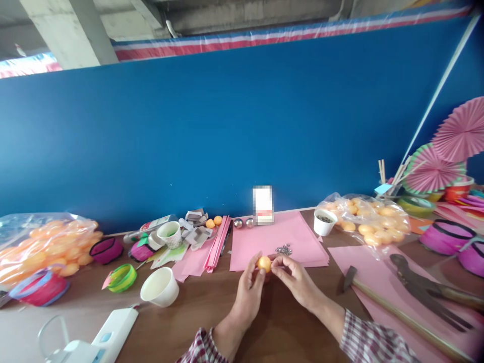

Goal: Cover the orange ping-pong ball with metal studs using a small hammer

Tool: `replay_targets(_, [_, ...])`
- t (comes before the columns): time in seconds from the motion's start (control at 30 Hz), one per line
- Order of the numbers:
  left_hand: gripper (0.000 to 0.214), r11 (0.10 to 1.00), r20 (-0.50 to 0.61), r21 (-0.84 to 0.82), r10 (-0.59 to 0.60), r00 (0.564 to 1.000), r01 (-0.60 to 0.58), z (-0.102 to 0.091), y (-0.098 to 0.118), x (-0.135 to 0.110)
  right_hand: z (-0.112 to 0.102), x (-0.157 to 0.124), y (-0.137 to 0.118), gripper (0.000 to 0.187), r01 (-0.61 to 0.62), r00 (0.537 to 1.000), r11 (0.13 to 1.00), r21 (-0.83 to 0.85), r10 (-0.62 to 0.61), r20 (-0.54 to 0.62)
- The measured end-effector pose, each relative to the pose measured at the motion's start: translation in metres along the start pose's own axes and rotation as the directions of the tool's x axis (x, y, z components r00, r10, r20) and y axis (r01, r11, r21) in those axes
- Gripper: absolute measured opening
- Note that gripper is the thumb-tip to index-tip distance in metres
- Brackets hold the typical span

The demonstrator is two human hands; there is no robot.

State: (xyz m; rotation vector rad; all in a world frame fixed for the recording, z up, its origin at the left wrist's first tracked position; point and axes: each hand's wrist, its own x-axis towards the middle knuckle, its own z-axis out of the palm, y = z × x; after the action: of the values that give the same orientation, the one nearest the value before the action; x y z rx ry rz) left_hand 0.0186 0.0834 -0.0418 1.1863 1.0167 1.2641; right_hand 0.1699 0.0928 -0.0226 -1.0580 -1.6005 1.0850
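Sleeves (374,334) run off the bottom edge, as does the power strip (117,325). Beyond, the left hand (248,290) grips the ball (264,263) between thumb and fingers, near the pink paper (257,244). The right hand (297,282) has its fingertips drawn together at the ball's right side; I cannot tell whether they pinch anything. Metal bits (284,249) heaped on the paper are too small to identify. Farther back, blocky pixels obscure a card (262,201) before the wall (227,131).

Blue partition (242,126) behind brown table (204,312); pillar (60,35) upper left, apparently concrete.
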Motion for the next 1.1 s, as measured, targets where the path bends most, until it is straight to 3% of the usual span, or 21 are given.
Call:
replay_targets(0.17, [0.05,0.994,-0.03,0.112,0.026,0.999,-0.022,0.0,0.002,0.0,0.0,-0.001,0.002,0.024,0.015,1.0,0.999,0.038,-0.016,0.016])
replay_targets(0.6, [0.044,0.998,-0.067,0.047,0.049,0.997,-0.046,0.002,0.001,-0.001,0.0,-0.001,0.0,0.022,0.019,1.0,0.998,0.059,-0.02,0.024])
replay_targets(0.9, [0.044,0.999,0.021,0.012,0.046,0.999,-0.046,0.0,0.001,0.001,0.0,0.0,0.001,0.026,0.004,1.0,0.999,0.04,-0.004,0.013])
replay_targets(1.1, [0.04,0.996,-0.003,0.067,0.053,0.999,-0.053,0.0,0.008,0.0,-0.001,-0.001,-0.002,0.022,-0.012,0.999,0.999,0.032,0.011,0.039])
